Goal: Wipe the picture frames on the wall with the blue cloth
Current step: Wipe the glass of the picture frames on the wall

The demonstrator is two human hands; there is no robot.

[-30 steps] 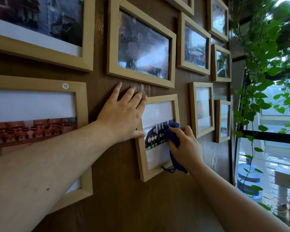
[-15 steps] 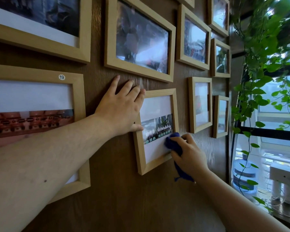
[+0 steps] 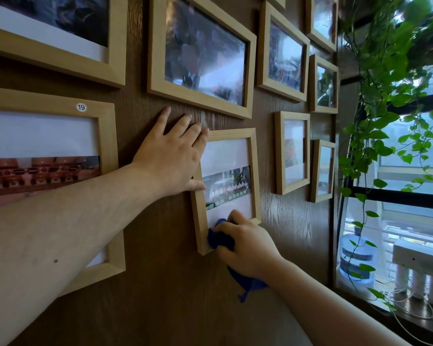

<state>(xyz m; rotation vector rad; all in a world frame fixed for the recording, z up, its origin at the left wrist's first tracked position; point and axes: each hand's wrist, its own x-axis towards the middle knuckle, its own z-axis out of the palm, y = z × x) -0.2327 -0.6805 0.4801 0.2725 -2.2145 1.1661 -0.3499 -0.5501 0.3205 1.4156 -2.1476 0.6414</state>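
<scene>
A small light-wood picture frame (image 3: 255,171) hangs on the dark wood wall, a photo strip across its middle. My left hand (image 3: 171,159) lies flat against the wall and the frame's left edge, thumb on the frame, fingers spread. My right hand (image 3: 248,244) is closed on the blue cloth (image 3: 219,239), pressing it on the glass at the frame's lower left corner. A tail of the cloth hangs below my wrist. Several other light-wood frames surround it, such as the large frame (image 3: 200,56) above and the frame marked 19 (image 3: 105,136) at left.
More frames (image 3: 292,152) hang to the right. Trailing green plants (image 3: 385,96) hang by the window at right. Below the window stand a water bottle (image 3: 355,255) and a white device (image 3: 420,258) with cables on the sill.
My right hand has carried the blue cloth down and left across the glass, from the photo strip to the lower left corner. My left hand has stayed on the frame's left edge.
</scene>
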